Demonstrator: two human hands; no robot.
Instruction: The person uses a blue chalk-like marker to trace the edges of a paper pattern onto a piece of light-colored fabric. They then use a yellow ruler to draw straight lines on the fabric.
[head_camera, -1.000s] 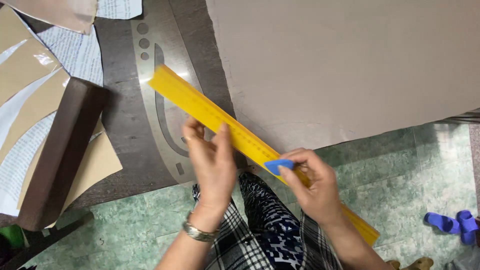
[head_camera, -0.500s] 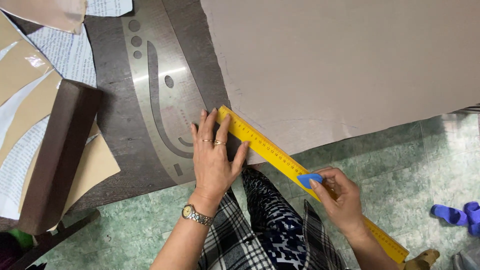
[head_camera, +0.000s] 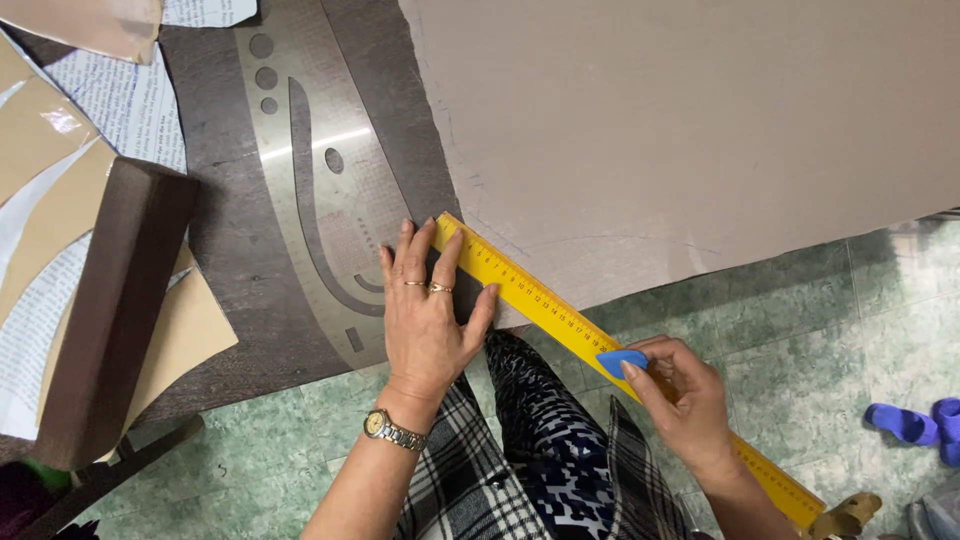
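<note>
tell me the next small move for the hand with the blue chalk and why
Probably slide the right hand up along the yellow ruler until the blue chalk meets the beige fabric. The left hand already pins the ruler's top end at the fabric's corner, but the chalk sits past its edge, over the floor.

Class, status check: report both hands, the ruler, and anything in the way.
Left hand flat, pinning yellow ruler on fabric. Right hand pinching blue chalk at ruler's edge. Metal curve template alongside, not obstructing.
</note>
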